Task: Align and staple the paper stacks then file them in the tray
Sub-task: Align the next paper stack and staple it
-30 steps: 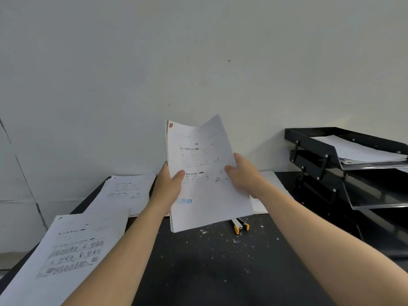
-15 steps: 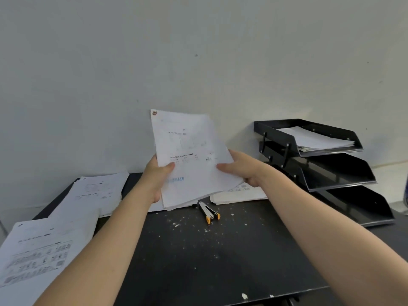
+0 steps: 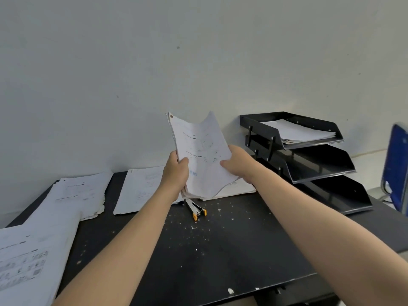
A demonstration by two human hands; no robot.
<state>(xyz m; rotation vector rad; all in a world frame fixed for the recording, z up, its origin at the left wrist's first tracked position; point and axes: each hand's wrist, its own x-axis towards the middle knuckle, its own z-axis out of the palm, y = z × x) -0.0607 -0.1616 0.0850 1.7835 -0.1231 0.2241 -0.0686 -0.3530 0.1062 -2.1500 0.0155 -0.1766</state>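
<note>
Now | left hand (image 3: 175,171), right hand (image 3: 237,164) pinching paper stack (image 3: 202,151) upright between them

The hands (image 3: 176,171) have lowered the paper stack (image 3: 201,155) toward the desk (image 3: 220,250).

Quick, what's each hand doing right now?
Left hand: grips the paper stack by its left edge.
Right hand: grips the same stack by its right edge.
</note>
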